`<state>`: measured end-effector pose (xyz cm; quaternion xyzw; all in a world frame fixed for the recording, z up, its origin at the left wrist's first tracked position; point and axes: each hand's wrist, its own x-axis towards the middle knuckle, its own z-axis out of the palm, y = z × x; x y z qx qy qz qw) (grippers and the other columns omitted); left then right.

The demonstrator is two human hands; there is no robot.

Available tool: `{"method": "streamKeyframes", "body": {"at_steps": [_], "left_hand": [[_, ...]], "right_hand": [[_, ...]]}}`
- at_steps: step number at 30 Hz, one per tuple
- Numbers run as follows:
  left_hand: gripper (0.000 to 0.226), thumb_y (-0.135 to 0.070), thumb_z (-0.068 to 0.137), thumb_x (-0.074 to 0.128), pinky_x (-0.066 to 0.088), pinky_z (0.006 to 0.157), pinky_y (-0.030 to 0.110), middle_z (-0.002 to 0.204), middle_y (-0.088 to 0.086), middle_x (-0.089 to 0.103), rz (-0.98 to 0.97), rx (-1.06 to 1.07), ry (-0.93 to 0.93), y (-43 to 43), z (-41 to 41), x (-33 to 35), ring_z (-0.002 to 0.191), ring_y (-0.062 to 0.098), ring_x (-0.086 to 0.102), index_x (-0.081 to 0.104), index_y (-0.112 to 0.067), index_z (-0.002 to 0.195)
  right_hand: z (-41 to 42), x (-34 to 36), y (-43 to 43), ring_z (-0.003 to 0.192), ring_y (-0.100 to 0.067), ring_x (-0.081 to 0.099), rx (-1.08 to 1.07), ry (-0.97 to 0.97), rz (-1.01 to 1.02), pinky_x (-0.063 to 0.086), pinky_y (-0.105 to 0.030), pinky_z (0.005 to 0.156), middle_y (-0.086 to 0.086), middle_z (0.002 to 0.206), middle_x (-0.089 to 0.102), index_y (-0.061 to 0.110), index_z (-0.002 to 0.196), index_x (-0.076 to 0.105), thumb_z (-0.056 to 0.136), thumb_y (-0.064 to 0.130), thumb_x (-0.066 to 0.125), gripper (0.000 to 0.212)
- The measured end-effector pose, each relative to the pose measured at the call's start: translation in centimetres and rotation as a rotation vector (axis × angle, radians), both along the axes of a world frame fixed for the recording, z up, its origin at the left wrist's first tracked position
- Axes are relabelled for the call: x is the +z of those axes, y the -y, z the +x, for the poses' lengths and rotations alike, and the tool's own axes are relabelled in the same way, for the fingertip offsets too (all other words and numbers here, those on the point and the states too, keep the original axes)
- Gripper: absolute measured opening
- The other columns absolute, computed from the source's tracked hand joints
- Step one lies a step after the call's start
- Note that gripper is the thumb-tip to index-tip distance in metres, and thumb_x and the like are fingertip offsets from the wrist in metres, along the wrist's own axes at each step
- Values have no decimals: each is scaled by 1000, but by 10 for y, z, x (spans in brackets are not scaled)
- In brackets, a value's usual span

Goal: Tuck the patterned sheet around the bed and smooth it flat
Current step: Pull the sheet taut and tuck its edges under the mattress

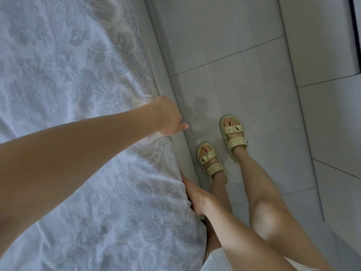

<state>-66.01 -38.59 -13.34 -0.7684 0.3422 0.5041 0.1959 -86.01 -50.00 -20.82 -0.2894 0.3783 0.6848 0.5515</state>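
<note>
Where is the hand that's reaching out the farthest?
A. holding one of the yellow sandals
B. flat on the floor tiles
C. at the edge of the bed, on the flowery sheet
C: the left hand is at the bed's edge, fingers curled down over the patterned sheet, well apart from the sandals and the floor.

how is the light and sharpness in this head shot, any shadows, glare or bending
Head view: dim, even, bluish light with no glare. A faint dark shadow lies on the floor tiles just past the left hand. The wide lens bows the grout lines and the bed frame. The patterned sheet looks soft, and the sandals are crisper.
</note>
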Motion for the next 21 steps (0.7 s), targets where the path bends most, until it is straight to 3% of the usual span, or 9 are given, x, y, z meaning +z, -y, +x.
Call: {"method": "streamKeyframes", "body": {"at_steps": [2,4,6,7,8,10,12,15,21], "left_hand": [[63,-45,100,11,44,88,36,80,3,62,-149,-33,78,-2,-10,-4,87,23,55,64,-12,89],[60,-42,100,14,41,92,37,84,1,65,-267,-62,87,-1,-30,-4,86,21,53,65,-14,85],[57,-41,101,16,39,94,37,85,0,65,-340,-59,64,3,-54,-5,85,19,50,65,-15,84],[56,-40,101,18,39,95,37,86,0,65,-367,-46,45,8,-67,-3,85,19,49,65,-15,85],[55,-39,101,19,38,95,37,88,1,65,-383,-26,24,12,-80,-1,87,19,49,65,-15,87],[53,-38,101,20,37,95,36,91,2,65,-376,37,2,19,-105,0,91,21,52,66,-13,91],[53,-37,101,20,37,93,35,94,3,65,-323,61,-12,25,-127,1,94,23,54,66,-13,93],[57,-40,101,15,39,92,35,96,3,65,-194,-2,19,41,-147,-3,96,22,55,66,-14,95],[48,-34,104,15,38,81,32,67,2,45,78,-58,15,78,-170,-5,86,22,56,61,-22,104]], "right_hand": [[-7,12,8,112,-18,60,37,7,-21,46,-33,99,-1,120,65,30,125,59,73,84,35,79],[-12,25,20,113,-14,55,77,82,-89,46,-25,94,3,124,61,26,127,55,75,80,34,78],[-23,31,36,103,-9,52,113,424,-418,48,-27,87,11,119,56,37,125,42,82,73,41,56],[-35,26,47,96,-9,55,259,596,-643,52,-34,85,10,118,58,35,131,36,76,78,45,70],[-44,23,53,92,-11,59,321,648,-756,55,-40,81,7,116,61,32,135,31,71,81,47,82],[-66,19,59,94,-14,65,171,606,-636,55,-41,84,1,111,67,31,131,45,81,74,41,66],[-78,26,61,101,-13,64,-103,236,-385,49,-29,90,0,108,69,22,114,63,97,58,25,54],[-92,34,80,105,-10,61,-191,289,-258,44,-24,92,1,109,66,13,116,58,101,44,22,50],[-110,40,89,117,-13,55,-196,396,-164,40,-27,104,-5,131,57,8,130,52,103,36,25,47]]}}
